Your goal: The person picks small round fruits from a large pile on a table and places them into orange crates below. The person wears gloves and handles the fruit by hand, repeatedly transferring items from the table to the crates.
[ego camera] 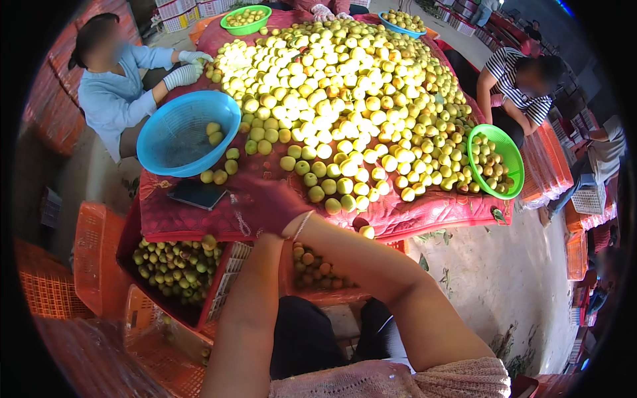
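My right hand [275, 200], in a dark red glove, reaches left across the near edge of the cloth-covered table [428, 214]. Its fingers are blurred, and whether they hold anything is unclear. Crossed with it at the wrist is my left hand [251, 219], also gloved and mostly merged with the right. Just left of both lies a dark smartphone [198, 194]. Beyond the phone, a blue plastic basket [189, 161] holds a few round fruits. A large heap of yellow-green fruit [343, 94] spreads over the table. One fruit [209, 243] shows above the crate below my hands.
Below the table edge are a red crate of fruit [174, 271] and another fruit-filled crate [318, 271]. Orange crates [99, 258] stand at the left. A green basket [520, 164] sits at the table's right corner. People sit left [114, 84] and right [517, 89].
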A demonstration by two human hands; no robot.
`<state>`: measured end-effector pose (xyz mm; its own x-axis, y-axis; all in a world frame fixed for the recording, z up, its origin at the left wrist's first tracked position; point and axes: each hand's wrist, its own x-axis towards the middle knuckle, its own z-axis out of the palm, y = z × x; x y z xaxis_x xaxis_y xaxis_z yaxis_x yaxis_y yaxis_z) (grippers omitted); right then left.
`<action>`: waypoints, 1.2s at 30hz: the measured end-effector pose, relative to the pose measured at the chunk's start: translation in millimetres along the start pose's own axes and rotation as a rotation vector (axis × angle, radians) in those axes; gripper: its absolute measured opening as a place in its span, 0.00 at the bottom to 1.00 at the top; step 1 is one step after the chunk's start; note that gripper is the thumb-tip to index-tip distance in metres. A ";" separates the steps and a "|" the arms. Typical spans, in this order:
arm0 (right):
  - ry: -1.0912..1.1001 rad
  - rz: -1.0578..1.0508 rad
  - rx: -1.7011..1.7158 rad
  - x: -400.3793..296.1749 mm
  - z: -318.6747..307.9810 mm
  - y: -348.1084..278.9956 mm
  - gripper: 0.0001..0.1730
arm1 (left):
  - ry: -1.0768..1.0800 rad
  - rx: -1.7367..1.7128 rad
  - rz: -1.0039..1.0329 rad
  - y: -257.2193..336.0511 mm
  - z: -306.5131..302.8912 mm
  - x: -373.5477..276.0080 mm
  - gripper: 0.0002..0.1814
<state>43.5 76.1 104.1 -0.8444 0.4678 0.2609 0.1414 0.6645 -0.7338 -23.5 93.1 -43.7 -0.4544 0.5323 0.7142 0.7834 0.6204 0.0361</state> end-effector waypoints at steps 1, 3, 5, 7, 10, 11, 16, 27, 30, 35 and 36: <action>0.136 0.076 -0.065 -1.4 -12.5 22.0 0.24 | -0.221 -0.225 0.004 -2.6 -16.1 2.5 0.11; 0.228 0.364 -0.203 -13.7 -46.9 76.5 0.26 | -0.476 -0.425 0.005 -4.0 -44.1 14.8 0.13; 0.102 0.619 -0.582 -27.3 -81.4 103.4 0.25 | -0.555 -0.379 0.080 -6.0 -50.2 20.0 0.14; 0.081 0.671 -0.565 -42.6 -96.3 130.7 0.20 | -0.555 -0.383 0.087 -1.1 -51.8 22.7 0.15; 0.047 0.744 -0.384 -50.6 -104.3 132.4 0.23 | -0.582 -0.645 -0.013 -0.7 -56.6 28.4 0.16; 0.095 0.672 -0.201 -54.0 -98.8 142.7 0.25 | -0.592 -0.778 -0.065 -0.6 -58.0 29.7 0.16; 0.070 0.332 0.155 -27.0 -54.7 91.6 0.20 | -0.447 -1.440 -0.220 -11.6 -58.3 32.0 0.16; 0.232 0.478 -0.625 58.0 -83.6 195.8 0.11 | -0.595 -1.162 -0.113 -14.2 -51.4 26.1 0.10; 0.071 0.574 -0.561 55.8 -95.2 195.9 0.15 | -0.651 -1.174 -0.173 -9.7 -56.2 32.4 0.12; -0.063 0.416 -0.479 16.5 -106.3 159.2 0.26 | -0.727 -0.853 -0.183 -10.3 -40.9 33.4 0.16; 0.110 0.549 -0.327 13.7 -119.4 172.0 0.30 | -0.725 -0.793 -0.166 -2.9 -38.6 34.3 0.17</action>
<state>118.0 266.5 56.4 -0.5491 0.8355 -0.0220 0.7021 0.4469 -0.5544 -25.0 87.3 7.7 -0.5181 0.8511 0.0852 0.6215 0.3062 0.7211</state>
